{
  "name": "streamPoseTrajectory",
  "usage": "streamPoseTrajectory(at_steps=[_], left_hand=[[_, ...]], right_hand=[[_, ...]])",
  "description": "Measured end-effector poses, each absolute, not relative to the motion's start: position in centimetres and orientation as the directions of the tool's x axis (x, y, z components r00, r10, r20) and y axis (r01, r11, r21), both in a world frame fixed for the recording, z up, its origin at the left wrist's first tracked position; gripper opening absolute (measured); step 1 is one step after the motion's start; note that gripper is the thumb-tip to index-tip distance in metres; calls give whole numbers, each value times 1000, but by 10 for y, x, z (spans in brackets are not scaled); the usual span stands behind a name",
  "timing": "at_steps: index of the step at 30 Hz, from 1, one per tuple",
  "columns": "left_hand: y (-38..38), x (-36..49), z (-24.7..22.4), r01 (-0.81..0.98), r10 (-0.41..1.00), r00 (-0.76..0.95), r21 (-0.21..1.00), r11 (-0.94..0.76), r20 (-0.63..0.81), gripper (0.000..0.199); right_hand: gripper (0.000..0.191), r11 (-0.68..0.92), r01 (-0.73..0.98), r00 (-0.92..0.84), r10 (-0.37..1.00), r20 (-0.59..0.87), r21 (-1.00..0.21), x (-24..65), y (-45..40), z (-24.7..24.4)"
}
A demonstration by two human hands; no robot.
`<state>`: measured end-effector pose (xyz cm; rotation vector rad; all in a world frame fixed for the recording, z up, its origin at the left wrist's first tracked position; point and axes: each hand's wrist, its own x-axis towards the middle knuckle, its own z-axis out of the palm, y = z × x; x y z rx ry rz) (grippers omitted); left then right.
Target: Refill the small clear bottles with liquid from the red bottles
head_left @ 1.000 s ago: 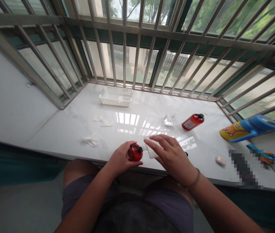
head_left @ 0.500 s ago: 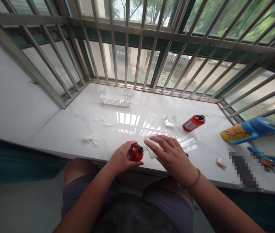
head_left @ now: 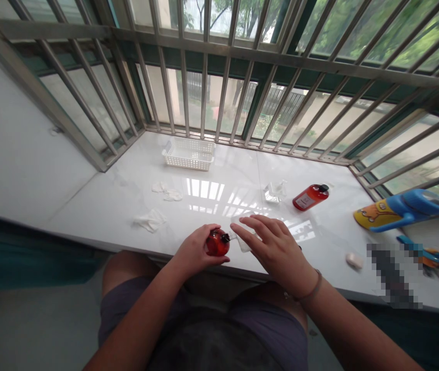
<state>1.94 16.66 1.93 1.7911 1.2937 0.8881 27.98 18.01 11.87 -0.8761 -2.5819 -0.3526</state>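
My left hand (head_left: 195, 250) is wrapped round a red bottle (head_left: 217, 243) with a black neck, tilted towards the right above the front edge of the white counter. Right beside the bottle's mouth is a clear container (head_left: 245, 241), partly covered by my right hand (head_left: 271, 242). The fingers of my right hand are stretched over that container, and its thumb is hidden, so the exact hold is hard to make out. A second red bottle (head_left: 310, 197) with a black cap lies farther right on the counter.
A white basket (head_left: 189, 155) stands at the back by the barred window. Crumpled tissues (head_left: 150, 221) lie at the left. Behind my right hand is a clear holder (head_left: 274, 191). To the right are a blue and yellow flask (head_left: 397, 210), a pale lump (head_left: 354, 260) and blue-orange tools (head_left: 432, 255).
The whole view has shifted very slightly. Both hands, the red bottle and the clear container keep nearly the same places.
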Motion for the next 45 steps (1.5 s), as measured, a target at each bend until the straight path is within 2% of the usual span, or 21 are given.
streamPoseTrajectory(at_steps=[45], left_hand=[[165, 19, 22, 441, 965, 238, 873, -209, 111, 85]], right_hand=[[57, 759, 628, -744, 520, 420, 173, 281, 178, 121]])
